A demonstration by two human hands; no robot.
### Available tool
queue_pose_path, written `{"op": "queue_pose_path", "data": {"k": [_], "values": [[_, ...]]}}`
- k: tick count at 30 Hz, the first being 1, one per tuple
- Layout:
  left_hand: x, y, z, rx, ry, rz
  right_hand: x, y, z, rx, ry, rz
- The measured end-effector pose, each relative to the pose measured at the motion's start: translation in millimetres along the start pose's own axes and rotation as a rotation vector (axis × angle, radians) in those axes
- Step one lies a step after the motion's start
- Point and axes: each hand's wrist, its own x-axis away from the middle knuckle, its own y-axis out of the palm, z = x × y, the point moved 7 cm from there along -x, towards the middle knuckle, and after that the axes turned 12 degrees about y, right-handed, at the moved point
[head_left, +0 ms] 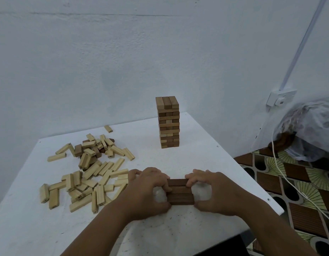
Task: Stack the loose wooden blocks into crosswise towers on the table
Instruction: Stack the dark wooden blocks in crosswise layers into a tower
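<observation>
Blocks, three dark ones pinched at their ends between left hand and right hand, look light, rigid, smooth, likely slipping apart unless squeezed endwise.

A plain room in a home, by the look of it: rough whitewashed wall behind a small white table; at right, a wall socket, patterned floor covering and a stuffed plastic bag.

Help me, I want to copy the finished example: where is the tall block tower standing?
In the head view the tall tower stands upright toward the far right of the white table, beyond both hands and right of the loose block pile.
</observation>
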Motion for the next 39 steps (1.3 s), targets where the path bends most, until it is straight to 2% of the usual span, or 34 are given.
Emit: {"op": "queue_pose_path", "data": {"k": [22, 29, 34, 39], "values": [[0, -3, 1, 0.042, -0.032, 0.005, 0, 0, -2, -0.041, 0.048, 0.023], [-1, -6, 6, 0.083, -0.074, 0.002, 5, -2, -7, -0.093, 0.032, 0.102], [-5, -36, 3, 0.271, -0.199, 0.183, 7, -29, -23, -0.204, 0.013, 0.22], [-22, -79, 4, 0.359, -0.196, 0.307, -7, -64, -50, -0.306, -0.023, 0.287]]}}
